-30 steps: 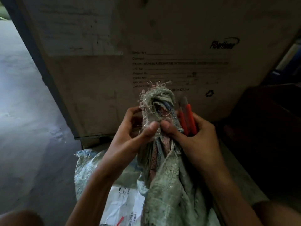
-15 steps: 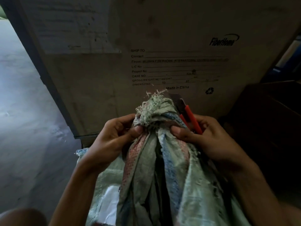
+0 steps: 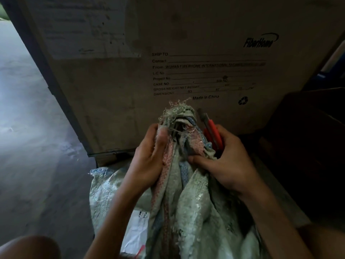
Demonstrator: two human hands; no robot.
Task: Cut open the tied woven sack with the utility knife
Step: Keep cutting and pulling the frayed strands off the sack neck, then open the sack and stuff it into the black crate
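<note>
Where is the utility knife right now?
Head view, just right of centre: the utility knife is gripped in the right hand, beside the woven sack at its bunched neck, tip pointing up.

Single head-worn view — faces forward-down, close above sack (image 3: pixel 194 212), carton (image 3: pixel 112 90) just beyond; edges dim, probably distorted.

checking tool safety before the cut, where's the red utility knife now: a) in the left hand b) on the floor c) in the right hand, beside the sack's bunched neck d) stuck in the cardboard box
c: the red utility knife sticks up from the right hand, which also grips the woven sack
</note>
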